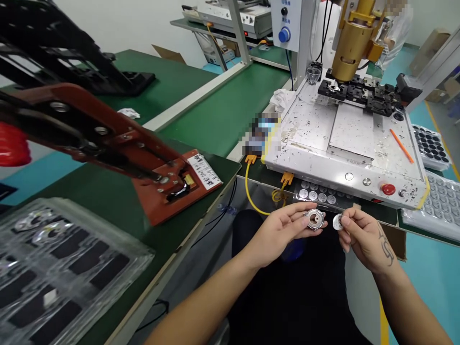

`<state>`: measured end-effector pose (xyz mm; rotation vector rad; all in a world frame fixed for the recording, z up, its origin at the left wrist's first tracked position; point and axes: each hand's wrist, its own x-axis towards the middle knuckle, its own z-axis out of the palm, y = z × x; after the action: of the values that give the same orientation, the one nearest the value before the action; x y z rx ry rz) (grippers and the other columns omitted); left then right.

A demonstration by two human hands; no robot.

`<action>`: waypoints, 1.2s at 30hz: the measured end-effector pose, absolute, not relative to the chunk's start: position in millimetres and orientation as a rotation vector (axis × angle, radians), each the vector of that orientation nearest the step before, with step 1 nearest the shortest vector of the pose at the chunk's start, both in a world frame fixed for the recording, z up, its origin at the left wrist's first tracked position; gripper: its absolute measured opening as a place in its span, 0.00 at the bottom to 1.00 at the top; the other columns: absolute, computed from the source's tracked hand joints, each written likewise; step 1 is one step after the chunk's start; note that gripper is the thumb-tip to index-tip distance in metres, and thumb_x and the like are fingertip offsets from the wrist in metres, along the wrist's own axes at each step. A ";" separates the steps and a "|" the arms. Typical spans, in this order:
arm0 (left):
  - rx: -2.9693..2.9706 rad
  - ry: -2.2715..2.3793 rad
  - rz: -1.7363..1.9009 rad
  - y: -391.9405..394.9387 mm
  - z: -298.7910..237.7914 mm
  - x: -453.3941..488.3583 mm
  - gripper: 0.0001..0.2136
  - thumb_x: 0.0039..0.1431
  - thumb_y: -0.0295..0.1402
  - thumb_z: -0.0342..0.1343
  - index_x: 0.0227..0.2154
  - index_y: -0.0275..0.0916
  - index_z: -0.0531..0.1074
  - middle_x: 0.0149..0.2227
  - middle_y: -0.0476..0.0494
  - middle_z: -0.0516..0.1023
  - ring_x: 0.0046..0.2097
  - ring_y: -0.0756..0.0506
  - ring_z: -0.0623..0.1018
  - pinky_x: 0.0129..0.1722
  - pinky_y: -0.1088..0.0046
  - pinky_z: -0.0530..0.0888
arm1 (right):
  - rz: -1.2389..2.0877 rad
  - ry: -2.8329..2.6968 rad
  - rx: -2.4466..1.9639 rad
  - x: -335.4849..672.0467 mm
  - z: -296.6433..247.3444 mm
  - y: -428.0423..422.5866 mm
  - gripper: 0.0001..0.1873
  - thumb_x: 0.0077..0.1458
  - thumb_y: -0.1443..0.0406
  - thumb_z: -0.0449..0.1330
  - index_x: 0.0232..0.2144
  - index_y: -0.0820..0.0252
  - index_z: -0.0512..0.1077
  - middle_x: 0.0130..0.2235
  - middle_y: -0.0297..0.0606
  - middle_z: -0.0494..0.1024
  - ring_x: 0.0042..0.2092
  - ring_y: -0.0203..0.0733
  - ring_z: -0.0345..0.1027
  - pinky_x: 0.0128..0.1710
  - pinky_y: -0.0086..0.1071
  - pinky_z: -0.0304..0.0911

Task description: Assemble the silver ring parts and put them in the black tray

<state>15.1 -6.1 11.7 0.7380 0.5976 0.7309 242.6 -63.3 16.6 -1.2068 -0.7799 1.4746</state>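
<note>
My left hand (282, 231) is closed on a round silver ring-shaped part (315, 219), held at the fingertips above my lap. My right hand (361, 238) pinches a small silver disc (337, 222) just right of the ring, a short gap between them. Both hands hover in front of the white machine base (345, 143). A black tray of small silver discs (318, 193) lies under the machine's front edge, just above my hands.
A gold press head (350, 43) stands over a black fixture (359, 91) on the machine. An orange pen (401, 145) lies on its plate. A red hand press (108, 139) sits at left beside clear blister trays (53, 268). Part trays (431, 148) sit at right.
</note>
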 end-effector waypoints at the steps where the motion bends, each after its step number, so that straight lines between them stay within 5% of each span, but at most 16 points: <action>1: 0.744 0.596 0.742 -7.4 12.4 14.0 0.23 0.64 0.41 0.72 0.58 0.37 0.80 0.52 0.34 0.87 0.57 0.33 0.86 0.60 0.50 0.82 | 1.496 -0.777 -1.201 241.7 18.8 -63.7 0.19 0.60 0.51 0.75 0.32 0.57 0.74 0.21 0.27 0.70 0.21 0.33 0.62 0.20 0.28 0.65; 13: 0.721 0.574 0.753 -11.2 12.2 7.0 0.22 0.66 0.41 0.71 0.59 0.37 0.81 0.53 0.34 0.87 0.58 0.33 0.85 0.62 0.48 0.82 | 1.535 -0.933 -1.266 237.8 21.4 -62.3 0.18 0.66 0.51 0.70 0.33 0.55 0.72 0.24 0.26 0.66 0.23 0.32 0.52 0.22 0.28 0.51; 21: 0.783 0.588 0.783 -16.1 16.1 7.5 0.21 0.67 0.41 0.70 0.59 0.39 0.81 0.56 0.35 0.86 0.59 0.33 0.84 0.61 0.53 0.82 | 1.091 -1.431 -1.376 222.8 34.7 -52.6 0.13 0.69 0.55 0.65 0.33 0.54 0.75 0.48 0.40 0.77 0.49 0.46 0.72 0.49 0.37 0.68; 36: 0.756 0.587 0.804 -18.3 21.1 7.3 0.21 0.68 0.39 0.69 0.59 0.36 0.80 0.57 0.33 0.85 0.59 0.33 0.84 0.60 0.54 0.83 | 1.143 -1.272 -1.365 231.8 29.8 -58.9 0.14 0.70 0.53 0.64 0.35 0.54 0.74 0.51 0.44 0.82 0.50 0.50 0.76 0.50 0.41 0.72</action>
<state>7.3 -18.3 21.1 0.7555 0.5872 0.8039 231.8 -58.9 29.8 -1.3646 -1.2716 1.1429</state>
